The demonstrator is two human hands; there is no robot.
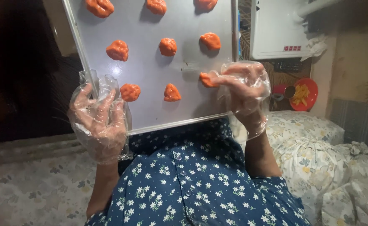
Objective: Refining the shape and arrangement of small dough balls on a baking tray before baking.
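Your left hand, in a loose clear glove, clamps the lower-left rim of the metal tray, while your right hand pinches together on an orange dough lump at the tray's lower right, filling the third row, by my read. Next move calls for releasing it in line with its neighbours. Tray fills upper centre above your floral shirt; floral bedding right, red bowl beyond.

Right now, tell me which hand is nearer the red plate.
Right. The right hand is at the tray's right edge, just left of the red plate; the left hand holds the tray's far left corner.
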